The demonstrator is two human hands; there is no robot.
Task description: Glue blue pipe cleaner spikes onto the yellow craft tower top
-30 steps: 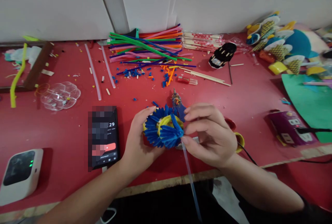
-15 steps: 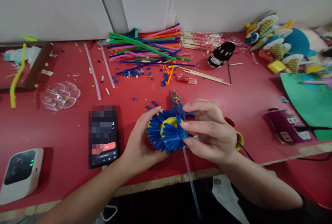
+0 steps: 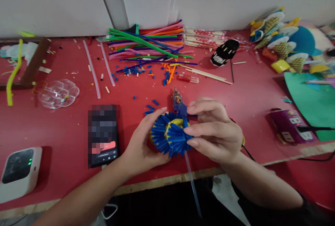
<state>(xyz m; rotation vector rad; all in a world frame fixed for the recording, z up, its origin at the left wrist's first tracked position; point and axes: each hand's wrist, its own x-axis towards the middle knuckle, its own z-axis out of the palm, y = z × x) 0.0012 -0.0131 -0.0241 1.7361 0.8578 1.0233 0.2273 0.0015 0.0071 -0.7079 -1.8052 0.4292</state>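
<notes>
My left hand cups a yellow ring covered with short blue straw pieces, holding it just above the red table near the front edge. My right hand is at the ring's right side, fingertips pressed against the blue pieces. A glue gun with a speckled tip pokes up behind the ring, and a clear glue stick runs down from under my right hand. Loose blue straw bits lie just behind the ring.
A phone lies left of my left hand, a white device at the far left. Coloured straws are piled at the back, with wooden sticks, a red lighter, a clear plastic tray, a purple power strip and paper crafts at right.
The ring has shifted slightly right and been turned between my hands. My right fingers have closed in closer on its right side.
</notes>
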